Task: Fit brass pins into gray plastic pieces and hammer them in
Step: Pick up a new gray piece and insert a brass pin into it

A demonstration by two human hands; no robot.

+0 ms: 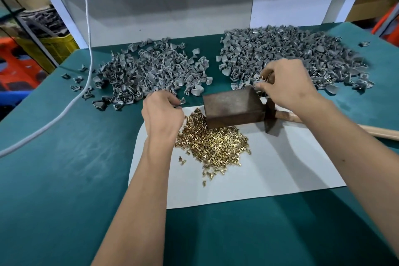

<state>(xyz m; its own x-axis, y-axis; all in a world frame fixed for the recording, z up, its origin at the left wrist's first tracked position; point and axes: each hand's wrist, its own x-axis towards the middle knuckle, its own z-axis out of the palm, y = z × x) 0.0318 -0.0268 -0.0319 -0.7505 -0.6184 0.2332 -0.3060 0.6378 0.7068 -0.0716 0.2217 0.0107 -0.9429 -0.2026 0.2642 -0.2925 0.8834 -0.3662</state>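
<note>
Head view is looking down over a green bench (64,168) where a white sheet (280,168) is lying under a heap of brass pins (213,142). A dark metal block (233,108) is sitting at the far edge of that sheet, with the pins spilling against its near side. Just right of the block a hammer (269,114) is lying, its wooden handle running off to the right under the right forearm.

2 heaps of gray plastic pieces are spreading across the back of the bench: the left heap (151,71) and the larger right heap (291,54), with a strip of bare green between them.

The left hand (162,114) is resting at the near edge of the left heap, its fingers curling round a gray piece (181,101). The right hand (287,84) is hovering over the far right corner of the block, fingertips pinching a small gray piece with a pin (260,81) showing brass at the tips.

A white cable (86,28) is trailing down across the left side of the bench.
</note>
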